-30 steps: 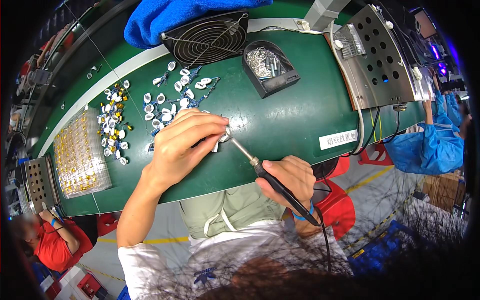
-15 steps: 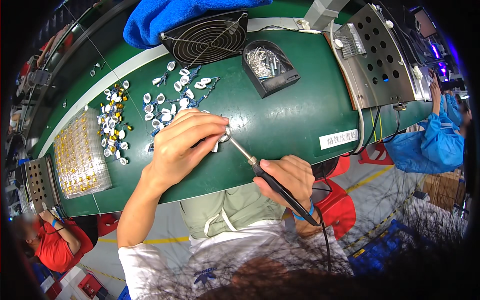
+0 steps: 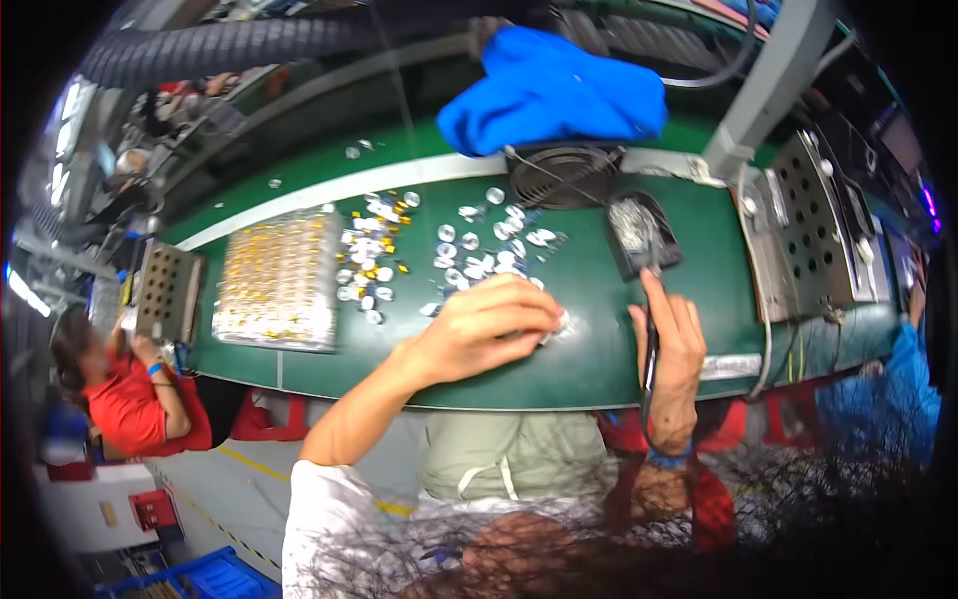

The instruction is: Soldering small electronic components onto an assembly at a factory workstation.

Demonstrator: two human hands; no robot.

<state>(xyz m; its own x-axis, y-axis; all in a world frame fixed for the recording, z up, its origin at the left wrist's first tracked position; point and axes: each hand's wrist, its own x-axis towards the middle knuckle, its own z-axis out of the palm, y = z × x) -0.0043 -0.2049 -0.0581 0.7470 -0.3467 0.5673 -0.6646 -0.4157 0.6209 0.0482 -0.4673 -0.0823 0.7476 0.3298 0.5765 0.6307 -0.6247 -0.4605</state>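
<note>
A white part (image 3: 564, 326) appears pinched by the left hand (image 3: 491, 327), fingers narrow, presumably for steadiness, at the table's (image 3: 599, 369) middle. The iron (image 3: 652, 357) is held pen-like in the right hand (image 3: 676, 344), its tip near the far box (image 3: 667, 262) of silvery wire (image 3: 632, 225). Yellow bits (image 3: 269, 268) are kept in the left tray (image 3: 281, 337).

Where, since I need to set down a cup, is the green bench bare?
On the green workbench, one patch is bare between the black bin and the perforated metal box on the right, and a narrower one between left hand and right hand. It is crowded between the clear trays and left hand: small white parts lie scattered.
</note>
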